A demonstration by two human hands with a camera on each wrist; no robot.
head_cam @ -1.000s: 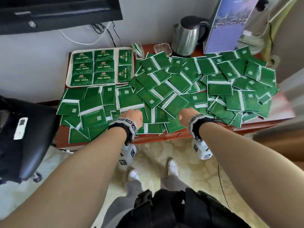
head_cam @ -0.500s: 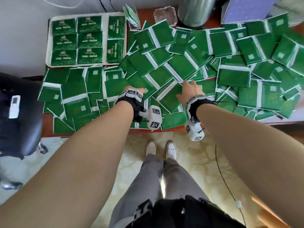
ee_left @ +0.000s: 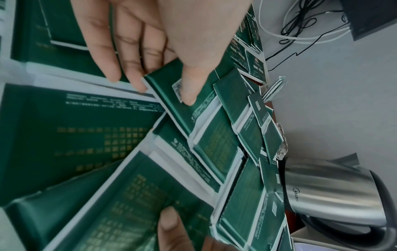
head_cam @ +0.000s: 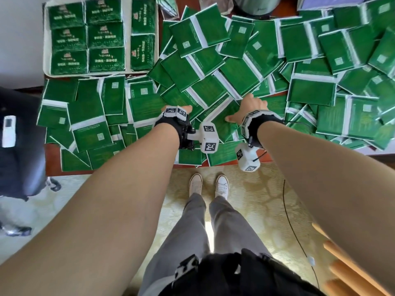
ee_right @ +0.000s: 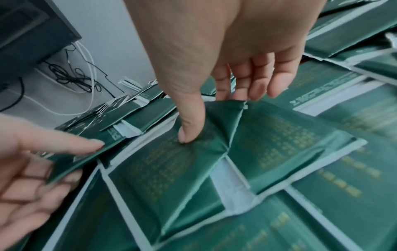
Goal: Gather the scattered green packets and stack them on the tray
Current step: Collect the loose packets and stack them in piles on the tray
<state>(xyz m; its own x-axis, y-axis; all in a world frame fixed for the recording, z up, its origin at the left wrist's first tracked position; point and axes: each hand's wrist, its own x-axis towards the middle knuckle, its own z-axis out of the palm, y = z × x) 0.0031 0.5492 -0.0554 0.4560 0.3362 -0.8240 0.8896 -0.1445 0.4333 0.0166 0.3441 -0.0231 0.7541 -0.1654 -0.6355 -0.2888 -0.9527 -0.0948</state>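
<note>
Since half a second ago the head camera has tipped lower: the tray (head_cam: 47, 39) and packets now run to the upper edge, and the floor and shoes fill more of the frame. Both hands sit in much the same place in the middle of the heap.

Hands. Left hand (ee_left: 150, 42): thumb on top and fingers beneath one green packet (ee_left: 182, 108), pinching it at its corner. Right hand (ee_right: 225, 56): thumb pressed onto another packet (ee_right: 193, 161), fingertips curled at its far edge; the packet is creased and its edge raised.

Packets. Scattered green packets (head_cam: 267, 67): overlapping, at many angles, white-edged, covering most of the table (head_cam: 53, 150). Sorted packets (head_cam: 85, 35): laid flat in rows inside the white tray at the table's far left corner, printed fronts up.

Surface. Reddish-brown wood, bare only at the near left corner and a strip along the near edge.

Room. Steel kettle (ee_left: 326, 195) at the table's back, beside the heap. Pale wall behind, with loose black and white cables (ee_right: 71, 76) hanging under a dark screen (ee_right: 25, 34). Black chair (head_cam: 19, 146) left of the table, a white remote (head_cam: 8, 131) on it. Patterned yellowish carpet (head_cam: 245, 199) underfoot; white shoes (head_cam: 208, 184) at the table's edge.
</note>
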